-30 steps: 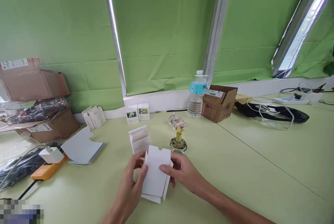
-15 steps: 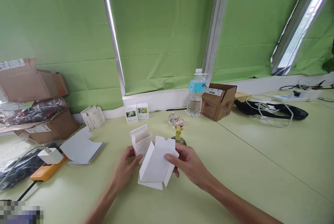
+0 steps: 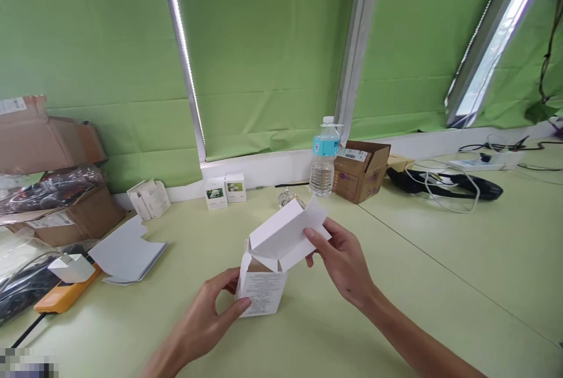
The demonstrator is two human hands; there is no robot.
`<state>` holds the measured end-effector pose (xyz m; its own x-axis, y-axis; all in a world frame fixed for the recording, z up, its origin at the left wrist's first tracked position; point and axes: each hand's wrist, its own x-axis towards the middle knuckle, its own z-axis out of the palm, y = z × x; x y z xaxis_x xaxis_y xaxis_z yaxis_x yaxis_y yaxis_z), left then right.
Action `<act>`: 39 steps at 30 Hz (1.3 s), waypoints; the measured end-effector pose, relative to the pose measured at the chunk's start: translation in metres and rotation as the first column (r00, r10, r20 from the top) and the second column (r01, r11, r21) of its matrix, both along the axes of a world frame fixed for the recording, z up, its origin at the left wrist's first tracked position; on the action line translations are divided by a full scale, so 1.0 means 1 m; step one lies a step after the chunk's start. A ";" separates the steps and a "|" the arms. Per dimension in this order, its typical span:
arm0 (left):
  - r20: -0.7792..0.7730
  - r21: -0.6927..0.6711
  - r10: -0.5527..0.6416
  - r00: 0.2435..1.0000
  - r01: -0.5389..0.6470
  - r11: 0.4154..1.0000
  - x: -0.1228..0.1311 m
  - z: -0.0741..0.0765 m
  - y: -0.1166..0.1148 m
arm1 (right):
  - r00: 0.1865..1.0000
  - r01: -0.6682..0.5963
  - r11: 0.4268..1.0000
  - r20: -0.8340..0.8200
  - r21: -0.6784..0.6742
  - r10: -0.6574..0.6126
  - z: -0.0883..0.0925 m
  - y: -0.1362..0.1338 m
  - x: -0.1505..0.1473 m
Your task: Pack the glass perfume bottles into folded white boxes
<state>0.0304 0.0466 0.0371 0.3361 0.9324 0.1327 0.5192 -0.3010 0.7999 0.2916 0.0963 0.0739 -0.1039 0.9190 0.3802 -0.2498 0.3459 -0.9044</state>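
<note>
My left hand (image 3: 200, 322) grips a small white printed carton (image 3: 263, 291) with open top. My right hand (image 3: 343, 266) pinches a folded white card (image 3: 285, 236) sticking out from it.

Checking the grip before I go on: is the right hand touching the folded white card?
Touching: the head view shows the right hand with its fingers pressed on the end of the folded white card.

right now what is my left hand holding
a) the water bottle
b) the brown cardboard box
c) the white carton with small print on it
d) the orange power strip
c: the left hand grips the white carton, its thumb across the printed face, while the right hand holds a folded white card at the carton's top.
</note>
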 end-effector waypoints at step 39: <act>-0.128 0.650 0.251 0.960 -0.110 0.752 0.007 -0.014 -0.012 | 0.953 -0.073 0.984 0.304 0.165 0.019 -0.010 -0.017 -0.005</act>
